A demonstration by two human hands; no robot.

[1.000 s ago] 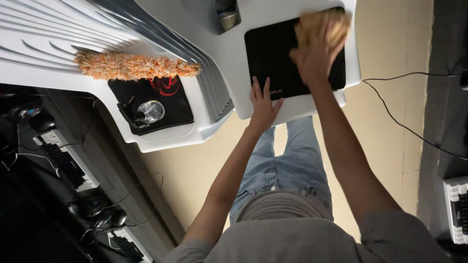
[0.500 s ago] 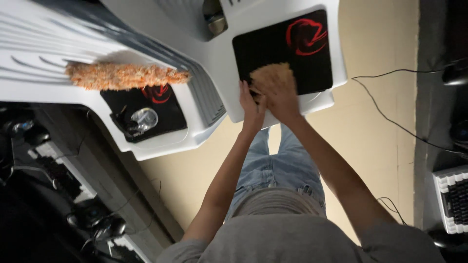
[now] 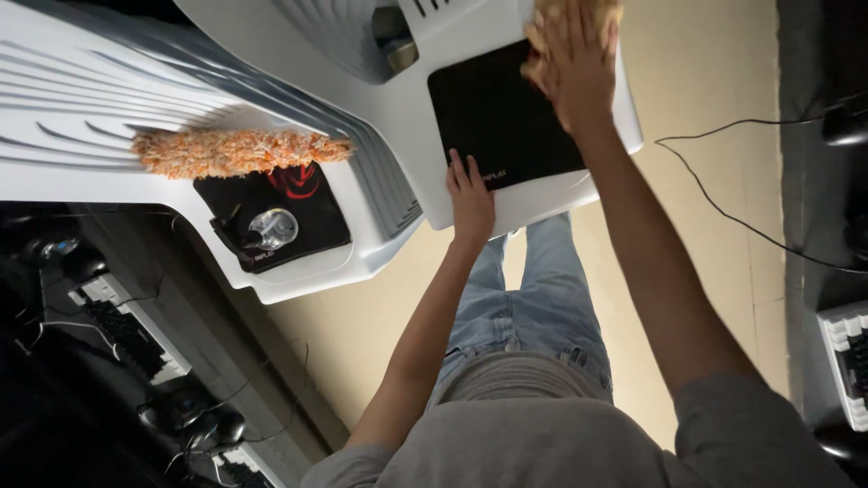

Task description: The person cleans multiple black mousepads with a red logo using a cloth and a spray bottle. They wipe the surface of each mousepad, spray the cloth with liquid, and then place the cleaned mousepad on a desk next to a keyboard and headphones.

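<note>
Left hand (image 3: 471, 194) lies flat and open pinning the black mat (image 3: 502, 117); right hand (image 3: 576, 56) presses the cloth (image 3: 550, 18) open-palmed; wipe evenly, mat held firm.

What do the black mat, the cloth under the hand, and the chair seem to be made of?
Black mat: looks like fabric-topped foam, matte and thin. Cloth under the right hand: soft, fuzzy yellow-orange textile, probably microfibre. Chair: moulded white plastic, smooth with a slight sheen.

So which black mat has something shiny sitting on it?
The black mat on the left chair, beside the orange fluffy duster: a clear round thing sits on it. The other mat, under both hands, carries only a yellow cloth.
</note>
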